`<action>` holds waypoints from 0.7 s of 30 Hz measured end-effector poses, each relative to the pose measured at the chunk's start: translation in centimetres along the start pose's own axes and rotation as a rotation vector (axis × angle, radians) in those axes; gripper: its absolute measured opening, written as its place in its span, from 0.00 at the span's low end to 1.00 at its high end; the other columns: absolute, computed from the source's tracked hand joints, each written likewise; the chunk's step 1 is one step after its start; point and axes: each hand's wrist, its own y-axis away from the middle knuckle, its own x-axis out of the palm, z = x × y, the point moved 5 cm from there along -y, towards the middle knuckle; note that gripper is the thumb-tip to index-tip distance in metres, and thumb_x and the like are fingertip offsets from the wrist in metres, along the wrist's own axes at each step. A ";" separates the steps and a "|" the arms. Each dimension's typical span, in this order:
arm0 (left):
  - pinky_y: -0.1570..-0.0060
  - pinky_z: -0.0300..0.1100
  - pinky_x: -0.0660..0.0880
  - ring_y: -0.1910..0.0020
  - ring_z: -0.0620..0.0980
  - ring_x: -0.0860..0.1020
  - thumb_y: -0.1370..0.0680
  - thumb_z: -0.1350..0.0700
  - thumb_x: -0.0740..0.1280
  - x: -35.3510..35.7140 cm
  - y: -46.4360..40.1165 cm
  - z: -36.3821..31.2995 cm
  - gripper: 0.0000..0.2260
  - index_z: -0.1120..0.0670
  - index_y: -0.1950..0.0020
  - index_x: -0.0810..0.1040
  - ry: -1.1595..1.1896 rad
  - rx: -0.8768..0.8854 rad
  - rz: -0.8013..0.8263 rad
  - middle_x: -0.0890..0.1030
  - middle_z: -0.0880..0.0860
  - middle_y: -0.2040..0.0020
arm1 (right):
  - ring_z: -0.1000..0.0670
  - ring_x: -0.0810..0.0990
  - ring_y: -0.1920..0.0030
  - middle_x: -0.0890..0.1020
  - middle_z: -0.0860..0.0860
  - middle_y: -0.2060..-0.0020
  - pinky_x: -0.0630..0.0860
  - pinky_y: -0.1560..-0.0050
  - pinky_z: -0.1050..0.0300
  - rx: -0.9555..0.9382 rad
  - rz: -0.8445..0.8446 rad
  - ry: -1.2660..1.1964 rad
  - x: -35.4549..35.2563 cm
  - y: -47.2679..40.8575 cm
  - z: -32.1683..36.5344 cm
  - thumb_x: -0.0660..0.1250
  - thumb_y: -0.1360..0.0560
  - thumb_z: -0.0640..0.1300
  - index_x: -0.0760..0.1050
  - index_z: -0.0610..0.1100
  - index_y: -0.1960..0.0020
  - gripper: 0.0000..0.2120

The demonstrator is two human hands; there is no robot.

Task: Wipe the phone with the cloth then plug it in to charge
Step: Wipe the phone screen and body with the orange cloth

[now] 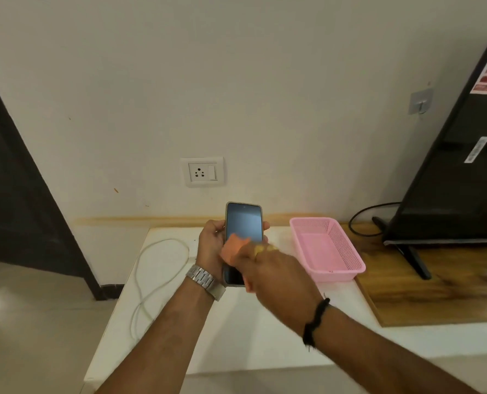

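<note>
My left hand (209, 245) grips a dark-screened phone (243, 223) in a pale case, held upright above the white counter. My right hand (273, 270) presses an orange cloth (233, 247) against the lower half of the screen; the hand and cloth are motion-blurred. The phone's bottom end is hidden behind my right hand. A white charging cable (157, 268) lies looped on the counter to the left. A white wall socket (202, 172) with a switch sits on the wall just above the phone.
A pink plastic basket (347, 251) stands on the white counter (236, 331) to the right of my hands. Further right, a black television (458, 166) stands on a wooden surface with a black cord behind it. A dark door frame is at the left.
</note>
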 end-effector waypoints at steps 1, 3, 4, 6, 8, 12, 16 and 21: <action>0.47 0.52 0.80 0.50 0.61 0.84 0.27 0.45 0.59 -0.1 0.0 0.0 0.29 0.62 0.38 0.85 -0.015 0.002 0.006 0.85 0.62 0.41 | 0.45 0.81 0.61 0.82 0.50 0.55 0.78 0.67 0.57 -0.054 0.017 -0.007 0.2 0.6 0.5 0.72 0.35 0.33 0.80 0.49 0.44 0.22; 0.49 0.52 0.78 0.52 0.60 0.82 0.27 0.45 0.61 0.2 0.3 0.8 0.26 0.61 0.38 0.83 -0.054 -0.029 -0.013 0.84 0.61 0.46 | 0.47 0.81 0.58 0.83 0.51 0.53 0.79 0.63 0.56 -0.036 -0.003 0.005 -1.1 -0.8 -0.9 0.72 0.31 0.36 0.80 0.52 0.41 0.20; 0.52 0.51 0.76 0.56 0.59 0.80 0.28 0.45 0.63 0.2 0.4 1.4 0.22 0.58 0.42 0.81 -0.079 -0.037 -0.044 0.82 0.60 0.51 | 0.47 0.81 0.53 0.82 0.50 0.49 0.80 0.57 0.55 0.034 -0.049 0.018 -2.1 -2.0 -2.4 0.71 0.28 0.37 0.79 0.52 0.38 0.20; 0.53 0.50 0.76 0.59 0.59 0.78 0.28 0.43 0.65 0.3 0.4 2.0 0.17 0.55 0.50 0.79 -0.136 -0.024 -0.086 0.79 0.59 0.54 | 0.46 0.81 0.45 0.81 0.49 0.44 0.80 0.46 0.54 0.175 -0.137 0.058 -3.2 -3.5 -5.2 0.70 0.25 0.37 0.79 0.50 0.35 0.20; 0.51 0.50 0.74 0.57 0.59 0.77 0.29 0.44 0.65 0.4 0.6 1.8 0.17 0.55 0.50 0.79 -0.122 -0.019 -0.118 0.78 0.58 0.52 | 0.45 0.81 0.49 0.81 0.48 0.47 0.82 0.50 0.51 0.187 -0.138 0.047 -2.9 -3.6 -4.4 0.70 0.25 0.37 0.78 0.50 0.34 0.21; 0.43 0.53 0.74 0.48 0.60 0.80 0.27 0.45 0.60 0.0 0.3 1.2 0.28 0.62 0.36 0.80 -0.082 -0.044 -0.047 0.83 0.60 0.45 | 0.47 0.80 0.60 0.80 0.52 0.55 0.80 0.67 0.53 -0.021 -0.012 0.005 -0.3 -1.2 -0.4 0.69 0.28 0.42 0.76 0.53 0.38 0.20; 0.52 0.53 0.79 0.60 0.60 0.80 0.25 0.43 0.62 0.5 0.5 2.8 0.16 0.56 0.54 0.80 -0.144 -0.052 -0.048 0.81 0.59 0.56 | 0.48 0.81 0.50 0.80 0.49 0.49 0.79 0.51 0.56 0.181 -0.151 0.110 -2.9 -4.5 -5.9 0.69 0.24 0.41 0.78 0.50 0.36 0.17; 0.46 0.53 0.75 0.50 0.60 0.80 0.25 0.46 0.60 0.5 -0.2 2.2 0.22 0.59 0.40 0.83 -0.025 -0.032 -0.043 0.83 0.61 0.47 | 0.44 0.81 0.57 0.80 0.50 0.55 0.81 0.65 0.51 0.027 -0.036 0.008 0.0 -2.0 -1.1 0.67 0.28 0.41 0.78 0.49 0.40 0.17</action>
